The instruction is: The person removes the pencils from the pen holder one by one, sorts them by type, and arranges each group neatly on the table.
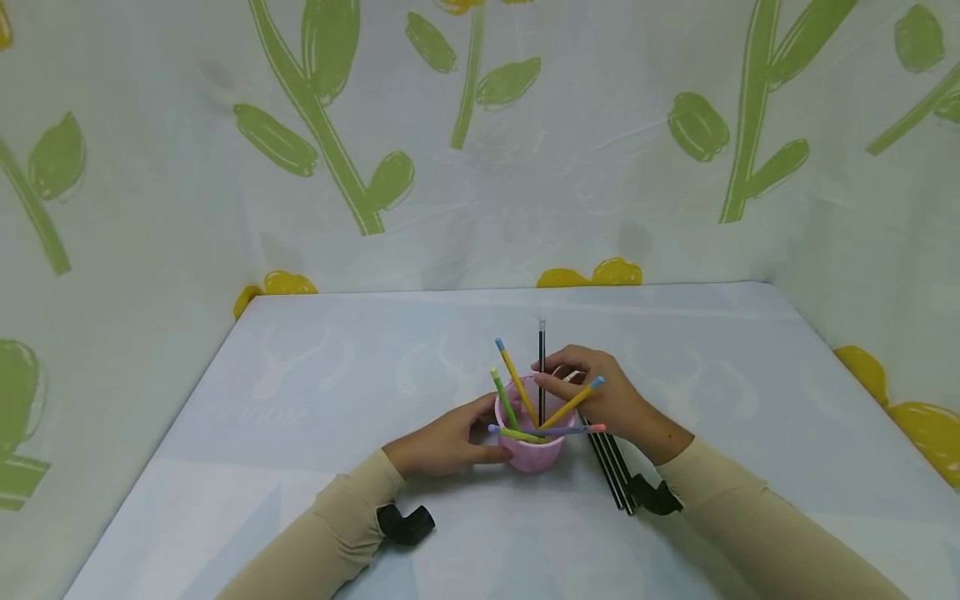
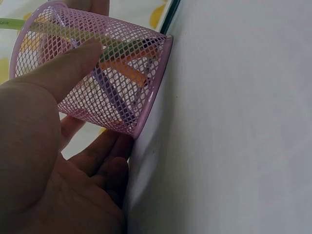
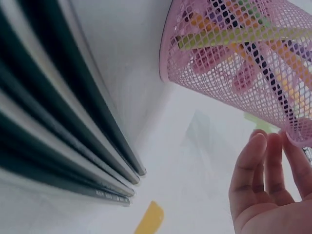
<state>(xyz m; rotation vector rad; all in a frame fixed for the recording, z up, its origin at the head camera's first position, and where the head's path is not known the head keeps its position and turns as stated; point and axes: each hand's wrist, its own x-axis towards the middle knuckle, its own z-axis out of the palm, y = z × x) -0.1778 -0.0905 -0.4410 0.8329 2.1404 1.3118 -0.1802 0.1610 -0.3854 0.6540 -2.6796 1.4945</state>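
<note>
A pink mesh pencil cup (image 1: pixel 531 457) stands on the table with several coloured pencils leaning in it. My left hand (image 1: pixel 450 442) grips the cup from the left, its thumb lying along the mesh (image 2: pixel 122 29) in the left wrist view. At the cup's right rim, my right hand (image 1: pixel 600 392) pinches a black pencil (image 1: pixel 542 350) between thumb and fingers. That pencil stands nearly upright, its lower part inside the cup. A purple pencil (image 1: pixel 558 431) and a yellow pencil (image 1: pixel 573 403) stick out toward the right.
Several dark pencils (image 1: pixel 611 462) lie side by side on the white table (image 1: pixel 360 350), right of the cup and under the right forearm. A pale wall with green plant prints (image 1: pixel 322 125) rises behind the table.
</note>
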